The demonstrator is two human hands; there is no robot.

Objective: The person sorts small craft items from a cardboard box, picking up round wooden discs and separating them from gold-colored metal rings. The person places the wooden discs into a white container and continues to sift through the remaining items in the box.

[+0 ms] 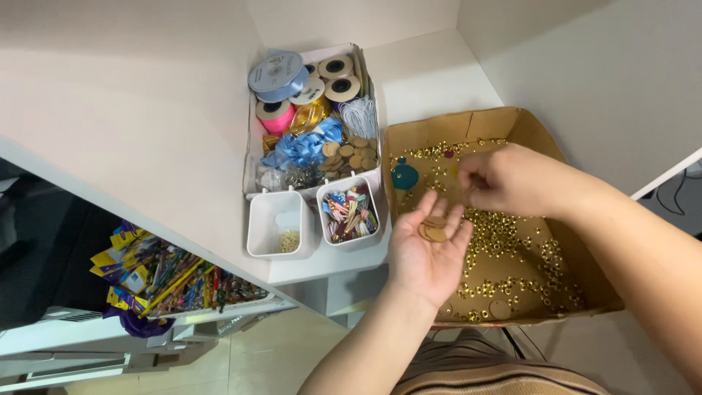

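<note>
Head camera, looking down:

- The left hand [428, 252] lies palm up and open at about 6 o'clock from the picture's centre, over the near left corner of a cardboard box [578, 281]. A few flat, round wooden discs [433, 231] rest on its palm, near the base of the fingers.
- The right hand [512, 179] hovers at about 1 o'clock from the left palm, just above and beside it. Its fingertips are pinched together over the box; what they pinch, if anything, is too small to tell.
- The discs lie straight below the right hand's fingertips toward 7 o'clock; being round, they have no long axis. The left hand carries them, and the right hand is the nearer free one.
- The cardboard box is shallow and open. Its floor is strewn with many small gold eyelets [504, 238], thickest toward the middle and near edge. A teal round piece [404, 176] sits at its far left, and another wooden disc [500, 309] lies near the front wall.
- At 10 o'clock from the left hand stand two white cups: the left cup [276, 223] holds a small heap of gold bits; the right cup [349, 214] holds mixed coloured pieces.
- Behind them, a white tray [250, 157] holds ribbon spools, blue ribbon, white cord and more wooden discs.
- At 9 o'clock, a lower shelf [212, 311] holds colourful packets.
</note>
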